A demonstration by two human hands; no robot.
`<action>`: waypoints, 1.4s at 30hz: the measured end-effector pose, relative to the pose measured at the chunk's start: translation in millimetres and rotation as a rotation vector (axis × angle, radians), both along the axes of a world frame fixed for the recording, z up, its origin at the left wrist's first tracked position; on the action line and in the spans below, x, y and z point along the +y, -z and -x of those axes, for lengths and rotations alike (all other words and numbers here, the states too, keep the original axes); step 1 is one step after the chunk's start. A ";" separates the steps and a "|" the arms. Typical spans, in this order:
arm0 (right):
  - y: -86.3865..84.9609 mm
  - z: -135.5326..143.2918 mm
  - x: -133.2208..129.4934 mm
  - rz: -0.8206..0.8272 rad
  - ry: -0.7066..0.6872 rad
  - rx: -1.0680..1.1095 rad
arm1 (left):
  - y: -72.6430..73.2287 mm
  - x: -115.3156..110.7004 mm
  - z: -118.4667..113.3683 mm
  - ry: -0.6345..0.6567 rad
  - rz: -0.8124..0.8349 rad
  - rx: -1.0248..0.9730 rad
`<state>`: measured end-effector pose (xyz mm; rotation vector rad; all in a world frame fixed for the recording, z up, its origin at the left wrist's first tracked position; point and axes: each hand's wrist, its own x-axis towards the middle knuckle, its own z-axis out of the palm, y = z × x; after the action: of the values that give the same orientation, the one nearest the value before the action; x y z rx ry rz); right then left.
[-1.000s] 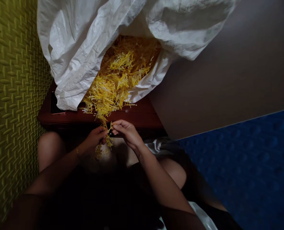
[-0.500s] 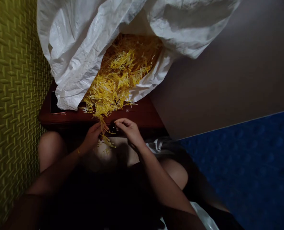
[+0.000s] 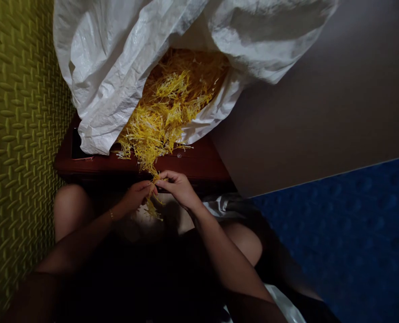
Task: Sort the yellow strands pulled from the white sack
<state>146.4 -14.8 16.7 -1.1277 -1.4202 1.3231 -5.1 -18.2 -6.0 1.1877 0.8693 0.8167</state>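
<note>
Two hands, left (image 3: 136, 196) and right (image 3: 181, 187), pinch the yellow strands (image 3: 155, 177); they look light, floppy, best gripped mid-bunch.

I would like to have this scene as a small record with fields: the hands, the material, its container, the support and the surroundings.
left hand: fingers closed on yellow strands; bracelet on wrist
right hand: fingertips at the same strands, close to the left hand's
material: pile of thin yellow strands with whitish tips
container: white sack, open, pile spilling from its mouth
support: dark red surface under the sack's mouth
surroundings: yellow textured surface at left, blue surface at right
lighting: dim
</note>
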 end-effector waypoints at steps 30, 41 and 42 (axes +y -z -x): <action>1.5 -26.7 9.9 0.226 0.133 0.271 | -11.3 7.0 5.9 -0.204 0.174 -0.209; 5.0 -1.4 0.4 0.132 0.006 0.116 | -1.7 -2.4 -4.3 0.021 0.189 -0.084; 5.6 -1.6 1.2 0.123 0.027 0.112 | -1.8 -2.2 -4.4 0.019 0.182 -0.069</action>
<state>148.0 -13.6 11.1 -1.1305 -1.2524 1.4477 -0.7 -20.4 -4.2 1.0015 0.8556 0.7429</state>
